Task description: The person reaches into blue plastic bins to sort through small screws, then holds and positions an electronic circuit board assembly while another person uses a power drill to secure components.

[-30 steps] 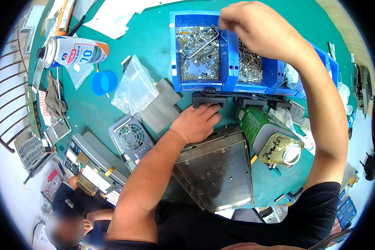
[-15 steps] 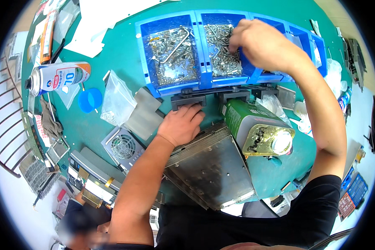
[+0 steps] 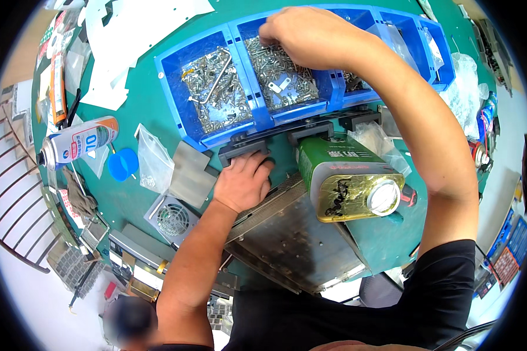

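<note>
The right hand (image 3: 307, 36) is bent downward, with its fingertips inside the second blue plastic bin from the left (image 3: 295, 111), near its far wall. The fingertips are covered, so I cannot tell if they hold a piece. The left hand (image 3: 243, 182) is well apart from it, with bent fingers at the black bracket (image 3: 240, 153) in front of the bins; I cannot tell if they grip it.

The second bin contains many small silver metal screws (image 3: 269, 67), thin and shiny, lying in a loose heap, with two pale flat pieces (image 3: 274, 88) on top. The leftmost blue bin (image 3: 168, 96) holds similar small metal parts and a long L-shaped metal key (image 3: 218, 78). The third bin is partly hidden by the right forearm, but small metal parts are visible in it.

Near the left hand are a dark metal case with a perforated edge (image 3: 298, 240) and a green and grey rectangular can (image 3: 345, 153) with gold top and white round cap. Farther left is a clear plastic bag (image 3: 155, 161) with small pieces inside.
</note>
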A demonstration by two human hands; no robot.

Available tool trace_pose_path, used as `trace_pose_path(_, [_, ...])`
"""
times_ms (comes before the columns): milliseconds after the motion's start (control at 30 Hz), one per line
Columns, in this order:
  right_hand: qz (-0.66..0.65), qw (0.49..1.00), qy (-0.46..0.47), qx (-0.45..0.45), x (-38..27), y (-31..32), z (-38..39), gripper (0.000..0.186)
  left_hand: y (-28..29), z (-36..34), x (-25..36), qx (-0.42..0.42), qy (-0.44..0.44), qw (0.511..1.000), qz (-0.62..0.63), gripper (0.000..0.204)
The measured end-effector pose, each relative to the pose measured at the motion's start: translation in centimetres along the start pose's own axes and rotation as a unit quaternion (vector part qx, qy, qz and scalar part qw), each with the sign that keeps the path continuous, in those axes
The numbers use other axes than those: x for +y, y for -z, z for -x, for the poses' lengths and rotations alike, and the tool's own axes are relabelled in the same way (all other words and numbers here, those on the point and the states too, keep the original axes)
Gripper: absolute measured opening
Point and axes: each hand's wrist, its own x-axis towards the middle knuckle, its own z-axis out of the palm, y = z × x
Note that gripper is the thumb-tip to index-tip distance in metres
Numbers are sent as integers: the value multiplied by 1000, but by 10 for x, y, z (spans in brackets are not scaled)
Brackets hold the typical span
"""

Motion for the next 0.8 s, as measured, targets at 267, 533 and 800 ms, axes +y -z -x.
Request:
trace_pose_path(267, [82,995,53,-31,-10,-44,33,47,0,-5,1,4,-9,1000,-12,35])
trace_pose_path(533, [91,989,63,-100,-11,-14,46,13,-1,-1,2,-2,-1,1000,-15,36])
trace_pose_path(800, [3,994,88,-69,-26,-39,56,17,1,-4,2,0,-5,1000,-15,35])
